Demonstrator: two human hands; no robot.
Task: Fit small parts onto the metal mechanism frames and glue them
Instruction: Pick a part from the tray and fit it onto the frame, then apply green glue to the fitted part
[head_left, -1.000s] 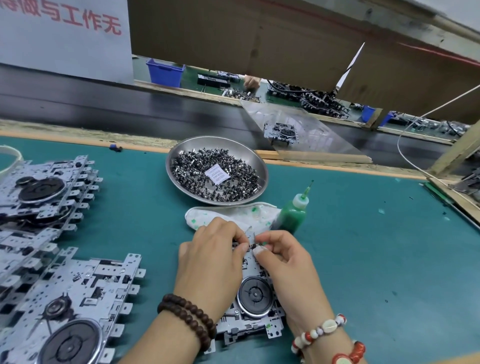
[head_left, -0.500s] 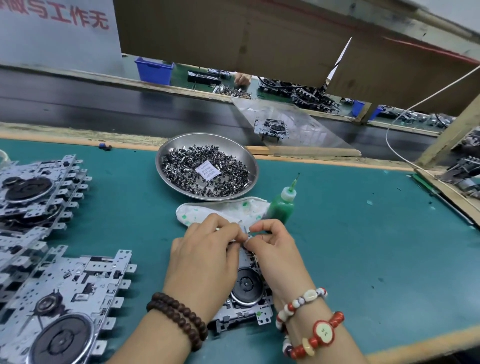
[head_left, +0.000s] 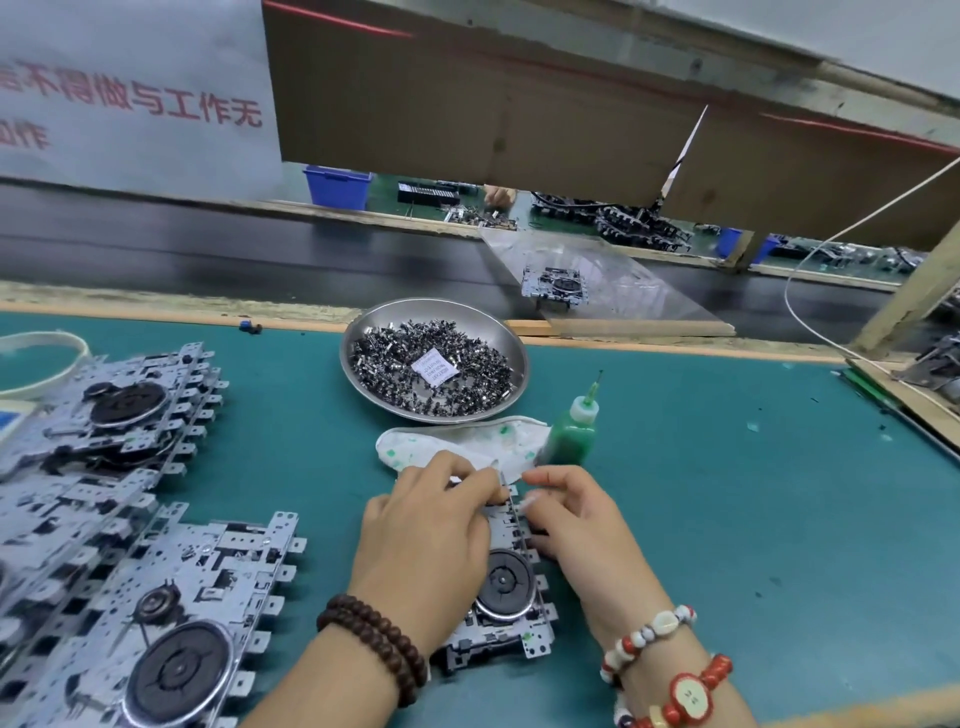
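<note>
Both hands sit over one metal frame (head_left: 511, 613) lying flat on the green mat (head_left: 727, 519), near the front edge, just in front of the cloth (head_left: 457, 441).

L hand (head_left: 431, 540): forearm comes in from bottom centre, wrist w/ dark bead bracelet (head_left: 374, 639), back of hand up. Fingers curled down over the far end of the frame, tips meeting the R hand's tips at a thin upright strip of the frame. Looks like a pinch on something small there, but the part itself is hidden under the fingertips, can't tell what it is.

R hand (head_left: 582, 525): forearm from bottom right, red/white bead bracelets (head_left: 670, 670) at wrist. Fingers bent, tips pressed on the frame's right edge & top, thumb side toward the L hand. Grasping the frame edge; fingers not spread.

Frame's black round wheel (head_left: 504, 584) shows between the two hands.

Round metal dish (head_left: 434, 358) of small dark parts (head_left: 389, 364) sits behind the cloth, w/ a white paper slip (head_left: 435, 368) on top. Green glue bottle (head_left: 574, 431) stands upright just right of the cloth, untouched. More frames stacked (head_left: 119, 519) at left on the mat.
</note>
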